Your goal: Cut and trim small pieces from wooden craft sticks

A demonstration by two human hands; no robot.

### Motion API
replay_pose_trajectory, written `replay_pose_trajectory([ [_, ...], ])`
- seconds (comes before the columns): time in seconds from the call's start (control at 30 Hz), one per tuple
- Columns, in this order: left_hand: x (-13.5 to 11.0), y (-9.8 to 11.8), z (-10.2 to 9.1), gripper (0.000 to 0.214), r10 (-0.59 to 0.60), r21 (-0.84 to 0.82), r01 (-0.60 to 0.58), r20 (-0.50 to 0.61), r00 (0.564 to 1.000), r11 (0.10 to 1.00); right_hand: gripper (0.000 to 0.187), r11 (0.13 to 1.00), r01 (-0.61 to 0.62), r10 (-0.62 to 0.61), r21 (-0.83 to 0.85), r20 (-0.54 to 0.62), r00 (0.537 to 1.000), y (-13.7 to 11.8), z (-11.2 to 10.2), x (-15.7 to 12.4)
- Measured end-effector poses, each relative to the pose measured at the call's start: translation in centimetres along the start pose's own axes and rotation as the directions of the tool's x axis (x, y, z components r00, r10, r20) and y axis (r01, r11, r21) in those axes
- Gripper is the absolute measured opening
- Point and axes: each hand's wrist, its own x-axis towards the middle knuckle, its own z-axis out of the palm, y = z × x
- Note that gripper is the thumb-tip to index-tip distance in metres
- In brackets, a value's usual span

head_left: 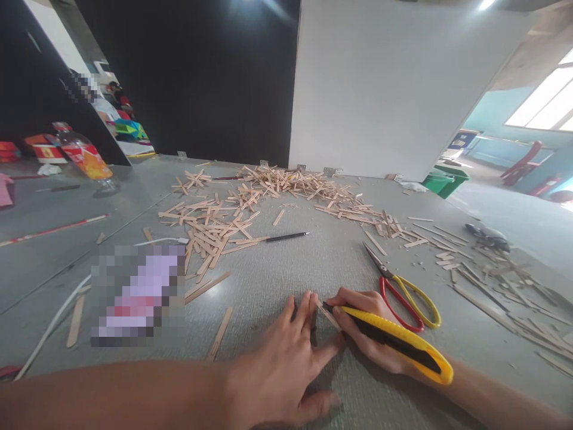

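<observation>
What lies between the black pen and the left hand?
Nothing; in the head view, only bare grey table separates the black pen from the left hand.

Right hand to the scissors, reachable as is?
Likely yes: the scissors lie just beside the right hand, nothing between. But it grips the yellow utility knife, so grasping looks hard.

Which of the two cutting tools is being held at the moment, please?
The yellow utility knife, gripped in the right hand with its tip at a wooden stick that the left hand pins down; the red-and-yellow scissors lie unheld on the table.
</observation>
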Motion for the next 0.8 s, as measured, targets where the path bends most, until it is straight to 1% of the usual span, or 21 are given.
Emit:
replay_pose_trajectory([
  [0.1,-0.11,0.1,0.08,0.074,-0.001,0.008,0.001,-0.005,1.0,1.0,0.024,1.0,0.015,-0.014,-0.003,0.032,0.999,-0.15,-0.13,0.18],
  [0.33,0.11,0.28,-0.61,0.071,-0.026,0.025,0.026,0.02,0.999,0.999,0.024,1.0,0.003,-0.004,0.008,0.045,0.999,-0.12,-0.12,0.04],
  [0.53,0.29,0.3,-0.77,0.069,-0.01,0.028,0.008,0.057,0.998,1.0,0.025,0.999,0.042,-0.042,-0.018,0.014,0.999,0.13,-0.05,-0.15],
  [0.7,0.37,0.22,-0.63,0.071,-0.008,0.05,0.006,0.039,0.999,0.999,0.024,0.999,0.05,-0.05,-0.02,-0.01,0.999,0.12,-0.04,-0.16],
  [0.8,0.34,0.23,-0.63,0.072,-0.008,0.05,0.006,0.045,0.999,0.999,0.025,0.999,0.045,-0.045,-0.019,-0.001,0.999,0.2,-0.09,-0.19],
])
